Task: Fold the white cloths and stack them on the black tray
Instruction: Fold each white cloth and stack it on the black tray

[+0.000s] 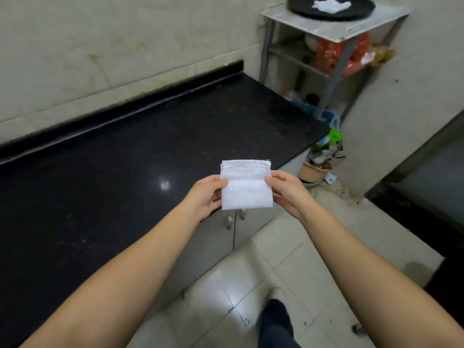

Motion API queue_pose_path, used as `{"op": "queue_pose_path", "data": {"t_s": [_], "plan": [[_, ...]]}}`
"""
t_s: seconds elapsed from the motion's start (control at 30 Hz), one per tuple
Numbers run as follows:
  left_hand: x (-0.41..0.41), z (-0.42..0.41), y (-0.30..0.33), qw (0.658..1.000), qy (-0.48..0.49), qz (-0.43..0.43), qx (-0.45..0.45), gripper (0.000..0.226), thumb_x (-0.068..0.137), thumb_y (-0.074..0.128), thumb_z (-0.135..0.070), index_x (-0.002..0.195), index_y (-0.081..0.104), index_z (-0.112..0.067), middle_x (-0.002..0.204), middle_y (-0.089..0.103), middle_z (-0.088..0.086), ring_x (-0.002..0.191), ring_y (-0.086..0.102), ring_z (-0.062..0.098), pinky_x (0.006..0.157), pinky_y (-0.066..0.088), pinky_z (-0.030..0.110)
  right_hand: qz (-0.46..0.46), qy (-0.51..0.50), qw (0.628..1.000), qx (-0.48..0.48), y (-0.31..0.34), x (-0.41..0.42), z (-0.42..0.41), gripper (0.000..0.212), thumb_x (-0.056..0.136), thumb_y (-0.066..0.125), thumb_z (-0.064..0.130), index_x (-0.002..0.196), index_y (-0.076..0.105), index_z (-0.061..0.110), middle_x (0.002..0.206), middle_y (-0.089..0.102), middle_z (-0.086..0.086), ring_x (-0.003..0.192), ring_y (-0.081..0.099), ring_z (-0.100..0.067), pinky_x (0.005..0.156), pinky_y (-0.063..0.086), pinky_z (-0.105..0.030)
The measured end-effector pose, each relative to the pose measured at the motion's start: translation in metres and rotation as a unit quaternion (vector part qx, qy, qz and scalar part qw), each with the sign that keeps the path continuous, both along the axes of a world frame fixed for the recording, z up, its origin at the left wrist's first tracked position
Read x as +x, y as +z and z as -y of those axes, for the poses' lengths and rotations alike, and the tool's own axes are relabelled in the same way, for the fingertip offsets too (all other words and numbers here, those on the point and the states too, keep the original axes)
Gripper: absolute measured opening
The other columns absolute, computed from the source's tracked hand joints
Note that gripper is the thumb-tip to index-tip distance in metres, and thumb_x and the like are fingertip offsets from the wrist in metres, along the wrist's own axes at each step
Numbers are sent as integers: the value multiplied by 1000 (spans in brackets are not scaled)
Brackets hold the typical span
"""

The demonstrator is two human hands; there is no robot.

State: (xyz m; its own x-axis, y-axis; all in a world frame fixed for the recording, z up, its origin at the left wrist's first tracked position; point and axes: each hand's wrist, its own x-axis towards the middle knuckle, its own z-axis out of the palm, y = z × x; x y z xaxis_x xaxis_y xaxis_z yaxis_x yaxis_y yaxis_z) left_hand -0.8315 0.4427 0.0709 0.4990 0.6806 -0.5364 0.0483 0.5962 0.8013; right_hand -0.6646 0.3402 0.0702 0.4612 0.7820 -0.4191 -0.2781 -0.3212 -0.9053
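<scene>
A black counter (125, 177) fills the left side under a tiled wall. Over its near corner the left hand (206, 195) pinches the left edge of a folded white cloth (244, 185), thumb on top and fingers curled beneath. The cloth is a small flat rectangle held in the air, apart from the counter. The right hand (286, 190) pinches its right edge the same way, so both hands are closed on it. Further right and well away, a black tray (301, 7) sits on top of a metal rack (334, 31), with another white cloth (331, 5) already lying on it, rather loosely. So at least one cloth has reached the tray, this one looks folded and only needs carrying over and stacking. No unfolded cloths are in view, so how many remain is unclear.
</scene>
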Motion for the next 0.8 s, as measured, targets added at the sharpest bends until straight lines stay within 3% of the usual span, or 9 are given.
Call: {"op": "queue_pose_path", "data": {"t_s": [0.4, 0.6, 0.7, 0.8], "plan": [[313, 36, 14, 996, -72, 44, -9, 18, 93, 49, -2, 82, 58, -12, 86, 64, 4, 75, 61, 14, 62, 56, 29, 61, -83, 995, 5, 41, 288, 59, 17, 94, 51, 4, 86, 61, 14, 81, 63, -2, 65, 58, -14, 58, 44, -26], [419, -10, 27, 997, -70, 39, 11, 13, 91, 52, -3, 85, 59, -12, 93, 66, 6, 84, 62, 19, 72, 52, 32, 56, -95, 994, 13, 48, 392, 17, 15, 94, 53, 7, 85, 62, 16, 77, 64, -1, 63, 58, -13, 49, 50, -20], [464, -55, 42, 994, -76, 37, 74, 17, 90, 52, -3, 80, 60, -14, 87, 64, 5, 80, 59, 19, 79, 48, 34, 53, -89, 994, 39, 57, 445, -33, 17, 94, 53, 6, 84, 62, 16, 82, 66, 0, 67, 62, -9, 51, 53, -18], [509, -112, 77, 978, -96, 39, 182, 16, 91, 53, -7, 78, 59, -14, 79, 61, 5, 69, 55, 15, 66, 46, 28, 63, -71, 992, 77, 84, 500, -96, 16, 93, 54, 5, 85, 63, 16, 86, 66, -2, 69, 63, -10, 53, 54, -19]]}}
